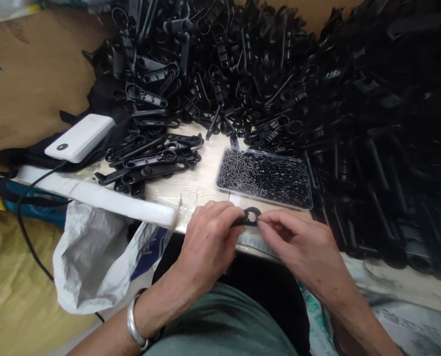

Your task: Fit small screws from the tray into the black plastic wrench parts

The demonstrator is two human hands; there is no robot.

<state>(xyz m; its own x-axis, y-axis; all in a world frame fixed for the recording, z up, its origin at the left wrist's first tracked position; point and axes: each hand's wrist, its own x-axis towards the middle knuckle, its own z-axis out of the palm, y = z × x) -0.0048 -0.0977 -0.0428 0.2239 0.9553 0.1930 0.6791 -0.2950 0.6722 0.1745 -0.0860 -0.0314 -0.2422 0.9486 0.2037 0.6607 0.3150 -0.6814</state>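
Observation:
My left hand (213,232) is closed around a black plastic part (250,216) with a ring-shaped end, held above the table's front edge. The ring end sticks out to the right of my fingers; the rest of the part is hidden in my grip. At the ring's right rim, my right hand (302,240) pinches with thumb and forefinger. Whatever sits between those fingertips is too small to make out. Just beyond both hands lies a clear plastic box (220,187) filled with many tiny dark pieces (263,175).
Black plastic parts (220,59) are heaped across the back and right, with a smaller pile (149,158) at left. A white power bank (79,138) trails a black cable (27,232). White foam (94,195) lines the left front edge, above an open white sack (90,262).

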